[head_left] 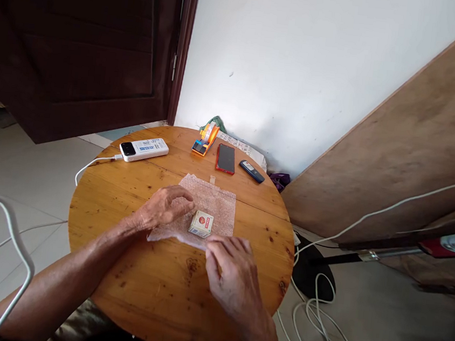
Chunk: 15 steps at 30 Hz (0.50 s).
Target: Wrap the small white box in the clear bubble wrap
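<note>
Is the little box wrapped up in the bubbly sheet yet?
Not yet. Done: the bubble wrap lies flat with the small box on it. In hand: the left hand presses the sheet, the right hand pinches its near edge. Left: the box is uncovered.

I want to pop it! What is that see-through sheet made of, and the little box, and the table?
The sheet looks like clear plastic bubble wrap: cloudy, dotted with small bumps. The little box seems to be printed cardboard, with sharp folded edges and a red mark on top. The round table looks like varnished wood: orange-brown planks with dark knots and a shine.
</note>
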Tool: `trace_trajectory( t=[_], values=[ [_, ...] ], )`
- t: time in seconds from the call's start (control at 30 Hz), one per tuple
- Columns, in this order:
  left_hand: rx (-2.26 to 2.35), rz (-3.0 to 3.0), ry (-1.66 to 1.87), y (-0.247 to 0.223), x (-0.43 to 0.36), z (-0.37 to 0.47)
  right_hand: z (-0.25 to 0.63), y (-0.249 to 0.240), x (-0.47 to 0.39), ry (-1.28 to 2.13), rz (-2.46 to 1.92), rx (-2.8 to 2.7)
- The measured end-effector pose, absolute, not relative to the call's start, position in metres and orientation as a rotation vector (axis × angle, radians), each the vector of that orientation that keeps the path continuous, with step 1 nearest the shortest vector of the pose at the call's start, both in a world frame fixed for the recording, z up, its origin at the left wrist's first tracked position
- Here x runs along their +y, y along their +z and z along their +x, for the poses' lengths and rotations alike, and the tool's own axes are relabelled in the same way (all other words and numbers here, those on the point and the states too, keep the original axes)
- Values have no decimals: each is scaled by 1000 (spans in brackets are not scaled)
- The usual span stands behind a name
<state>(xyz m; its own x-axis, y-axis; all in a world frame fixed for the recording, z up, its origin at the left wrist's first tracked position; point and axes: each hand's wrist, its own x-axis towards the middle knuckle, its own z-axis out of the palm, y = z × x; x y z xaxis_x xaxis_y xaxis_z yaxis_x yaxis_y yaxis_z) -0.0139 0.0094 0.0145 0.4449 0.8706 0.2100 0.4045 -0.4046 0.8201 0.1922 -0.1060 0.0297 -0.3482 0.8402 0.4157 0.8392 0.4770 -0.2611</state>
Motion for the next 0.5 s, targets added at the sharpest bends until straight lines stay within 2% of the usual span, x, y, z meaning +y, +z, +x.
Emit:
trace_trajectory(
  t=[0.13,0.23,0.5],
  values=[
    [996,1787,754,36,7,-24,199,44,-76,31,-1489,-2168],
    [1026,1768,720,33,8,-22,207,43,-53,125,-1549,-2165],
    [1176,1837,733,4,8,1,214,20,-24,816,-1495,-1911]
  ],
)
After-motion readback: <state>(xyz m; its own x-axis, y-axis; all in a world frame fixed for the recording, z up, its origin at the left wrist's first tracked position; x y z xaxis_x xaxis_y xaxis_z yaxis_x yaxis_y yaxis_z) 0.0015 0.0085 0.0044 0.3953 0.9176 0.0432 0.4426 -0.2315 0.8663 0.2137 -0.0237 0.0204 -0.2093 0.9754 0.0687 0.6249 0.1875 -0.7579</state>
